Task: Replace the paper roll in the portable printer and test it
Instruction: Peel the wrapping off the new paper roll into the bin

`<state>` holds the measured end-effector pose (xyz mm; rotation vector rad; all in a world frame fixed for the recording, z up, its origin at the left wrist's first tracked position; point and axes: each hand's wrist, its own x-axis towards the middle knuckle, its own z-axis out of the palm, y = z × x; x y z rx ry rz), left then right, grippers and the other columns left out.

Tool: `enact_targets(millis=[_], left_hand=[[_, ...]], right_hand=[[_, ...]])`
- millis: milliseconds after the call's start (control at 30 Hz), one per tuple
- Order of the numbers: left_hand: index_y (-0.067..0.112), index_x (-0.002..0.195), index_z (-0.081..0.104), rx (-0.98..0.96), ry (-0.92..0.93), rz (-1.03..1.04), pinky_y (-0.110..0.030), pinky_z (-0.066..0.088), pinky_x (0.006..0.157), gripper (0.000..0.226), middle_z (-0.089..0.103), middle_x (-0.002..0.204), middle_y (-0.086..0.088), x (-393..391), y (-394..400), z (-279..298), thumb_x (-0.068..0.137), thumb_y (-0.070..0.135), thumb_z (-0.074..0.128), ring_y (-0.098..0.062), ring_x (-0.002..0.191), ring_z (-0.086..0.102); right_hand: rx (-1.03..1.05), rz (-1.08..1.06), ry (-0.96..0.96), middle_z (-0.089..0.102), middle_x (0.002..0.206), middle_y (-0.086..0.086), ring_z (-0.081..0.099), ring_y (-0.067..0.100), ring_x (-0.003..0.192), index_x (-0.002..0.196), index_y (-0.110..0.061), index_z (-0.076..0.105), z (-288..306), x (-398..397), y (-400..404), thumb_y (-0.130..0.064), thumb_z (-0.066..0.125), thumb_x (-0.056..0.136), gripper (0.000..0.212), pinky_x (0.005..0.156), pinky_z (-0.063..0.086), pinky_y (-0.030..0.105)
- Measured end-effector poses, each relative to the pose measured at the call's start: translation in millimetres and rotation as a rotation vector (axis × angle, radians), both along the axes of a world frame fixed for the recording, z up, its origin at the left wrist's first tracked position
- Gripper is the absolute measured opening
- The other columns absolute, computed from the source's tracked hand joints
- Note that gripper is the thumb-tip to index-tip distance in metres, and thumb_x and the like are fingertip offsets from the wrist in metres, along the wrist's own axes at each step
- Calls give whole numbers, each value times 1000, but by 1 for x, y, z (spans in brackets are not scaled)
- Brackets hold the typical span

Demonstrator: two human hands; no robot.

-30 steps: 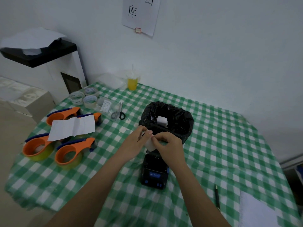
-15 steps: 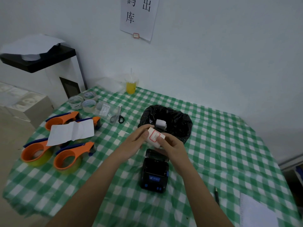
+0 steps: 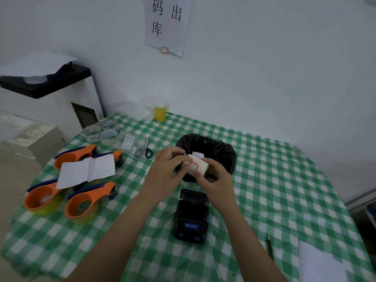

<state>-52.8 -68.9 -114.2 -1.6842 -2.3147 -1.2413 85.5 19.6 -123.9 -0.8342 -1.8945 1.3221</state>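
Both hands hold one small white paper roll with a red-outlined label (image 3: pixel 197 166) in the air: the left hand (image 3: pixel 166 173) pinches its near-left end between thumb and fingers, and the right hand (image 3: pixel 216 180) cups the other end, thumb pressed by the label. Directly beneath the grip, nearer the person, sits the black portable printer with blue buttons (image 3: pixel 192 217), its lid tipped open toward the roll and its paper bay apparently empty (the bay floor is too dark to read). Just behind the grip stands a black plastic-lined bin (image 3: pixel 221 151) with another white roll (image 3: pixel 197 154) lying inside it. Well to the left of the grip lie orange tape dispensers (image 3: pixel 81 202) under a creased white sheet (image 3: pixel 87 169); scissors (image 3: pixel 142 152) rest between them and the bin.

The roll looks ready to drop in. If it goes in the wrong way round, the test print would likely come out blank; a loose tail could unspool or jam under the lid, and a slip could send it into the bin.
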Motion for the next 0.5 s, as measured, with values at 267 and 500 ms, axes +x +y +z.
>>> enact_targets(millis=[267,500], left_hand=[[18,90,70,-30,-8,38,-4,29,77,33,59,109,0,2,4,9,80,43,51,-18,104,49],[13,89,70,-24,0,51,4,24,88,16,61,106,-3,4,7,12,82,27,64,-11,104,42]], right_hand=[[107,-42,1,63,107,2,62,17,98,110,-26,60,1,-2,-1,-27,73,79,34,82,56,30],[129,-58,-27,61,105,-2,61,14,97,114,-23,60,-1,-1,2,-29,73,79,37,83,56,41]])
